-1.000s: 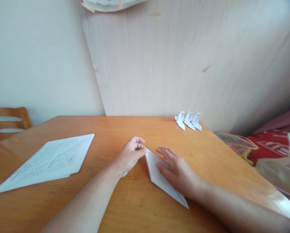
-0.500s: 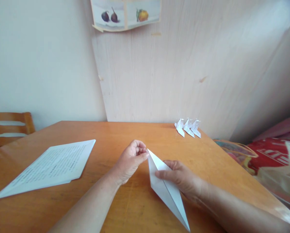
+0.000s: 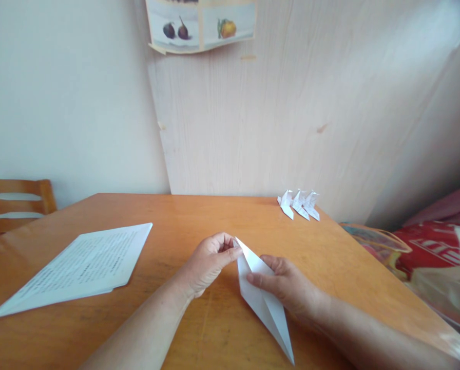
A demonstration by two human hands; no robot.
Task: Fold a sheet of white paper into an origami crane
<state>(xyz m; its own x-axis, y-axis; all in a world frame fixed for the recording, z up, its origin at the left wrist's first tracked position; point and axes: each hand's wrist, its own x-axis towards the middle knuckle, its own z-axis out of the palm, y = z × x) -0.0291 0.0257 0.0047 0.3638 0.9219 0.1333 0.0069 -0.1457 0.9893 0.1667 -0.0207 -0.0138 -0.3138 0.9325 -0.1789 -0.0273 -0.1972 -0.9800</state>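
A long, pointed piece of folded white paper [image 3: 261, 303] lies in front of me on the orange wooden table [image 3: 214, 216]. My left hand [image 3: 209, 262] pinches its far tip between thumb and fingers. My right hand [image 3: 287, 290] grips the paper at its middle, thumb on top, fingers curled round the right edge. The near point of the paper reaches toward the table's front edge, slightly raised.
A stack of printed sheets [image 3: 79, 264] lies at the left. Three small folded paper figures [image 3: 299, 204] stand at the table's far right corner by the wooden panel. A wooden chair [image 3: 16, 203] is at far left. A red bag and plastic wrapping [image 3: 426, 252] sit beyond the right edge.
My right hand went from lying flat on the paper to gripping it, and the paper came up off the table. The left hand kept its pinch on the tip. The view tilted upward.
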